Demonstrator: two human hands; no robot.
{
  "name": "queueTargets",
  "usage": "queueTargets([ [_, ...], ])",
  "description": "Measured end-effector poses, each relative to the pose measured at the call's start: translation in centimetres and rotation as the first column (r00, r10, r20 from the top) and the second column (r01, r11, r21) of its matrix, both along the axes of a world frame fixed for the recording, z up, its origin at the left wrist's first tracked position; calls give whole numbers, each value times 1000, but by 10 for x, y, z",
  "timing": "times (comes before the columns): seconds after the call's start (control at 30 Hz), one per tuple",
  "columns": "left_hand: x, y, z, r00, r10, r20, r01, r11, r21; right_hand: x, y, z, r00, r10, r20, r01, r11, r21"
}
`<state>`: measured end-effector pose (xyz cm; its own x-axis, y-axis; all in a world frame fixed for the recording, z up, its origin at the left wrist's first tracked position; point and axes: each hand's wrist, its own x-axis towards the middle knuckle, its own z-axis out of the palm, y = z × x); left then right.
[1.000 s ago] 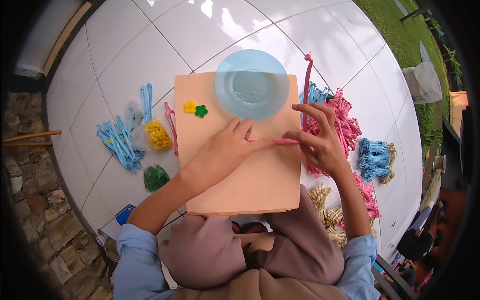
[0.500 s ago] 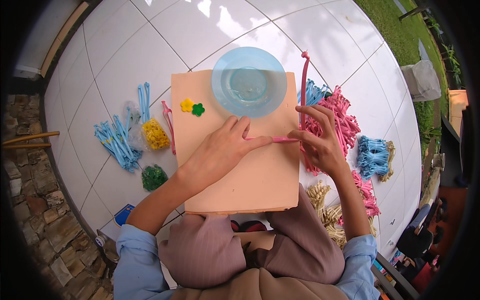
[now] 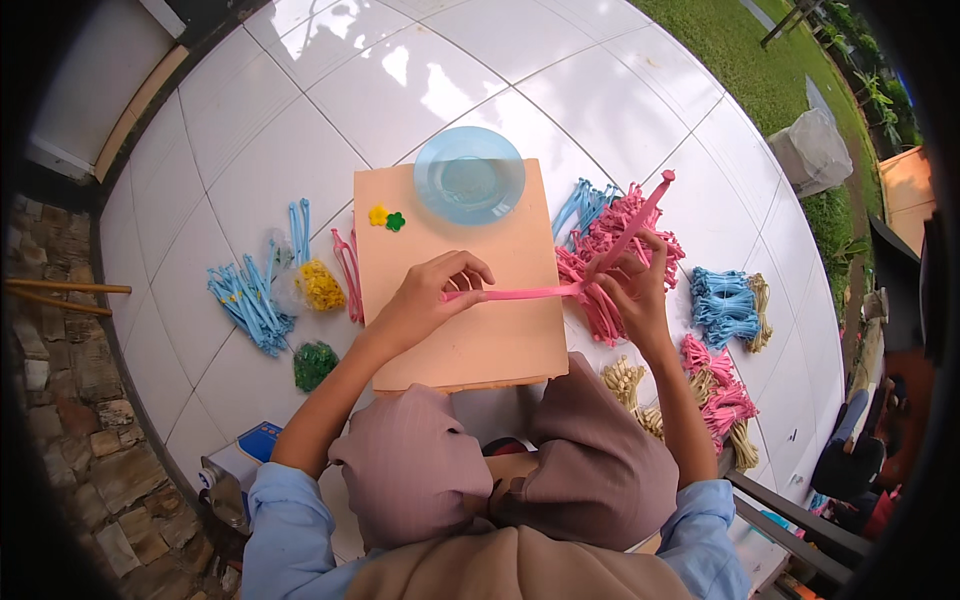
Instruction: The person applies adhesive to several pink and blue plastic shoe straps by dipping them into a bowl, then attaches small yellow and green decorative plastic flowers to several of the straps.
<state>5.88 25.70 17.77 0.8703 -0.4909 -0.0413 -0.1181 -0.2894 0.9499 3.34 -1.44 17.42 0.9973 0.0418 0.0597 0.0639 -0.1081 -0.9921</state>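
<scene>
A long pink strap (image 3: 530, 293) with a knob at its free end is stretched across a peach-coloured board (image 3: 470, 350) on my lap. My left hand (image 3: 420, 300) pinches one end between thumb and finger, the other fingers curled loosely. Farther along the strap, my right hand (image 3: 637, 292) grips it over the board's right edge, and the knobbed part slants up and right past the fingers. Beyond my hands a translucent blue bowl (image 3: 470, 207) stands on the board. A yellow flower piece (image 3: 378, 215) and a green flower piece (image 3: 396, 222) lie left of it.
Pink straps (image 3: 628, 225) are heaped on the white tiles at right, near blue bundles (image 3: 722, 310) and beige bundles (image 3: 622, 378). To the left lie blue straps (image 3: 248, 305), a bag of yellow pieces (image 3: 320, 286) and a bag of green pieces (image 3: 315, 366).
My hands have moved farther apart, so more of the strap shows between them. Its knobbed end has swung from upright to a rightward slant. The whole view has shifted somewhat.
</scene>
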Motion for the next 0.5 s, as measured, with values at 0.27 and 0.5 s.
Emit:
queueTargets([
  [0.27,-20,2,91,974,80,-214,-189,807,-559,-50,-6,115,978,-24,209,30,999,-27],
  [0.5,-37,-28,158,-63,248,967,-222,941,-256,-50,6,235,926,-107,363,98,994,44],
])
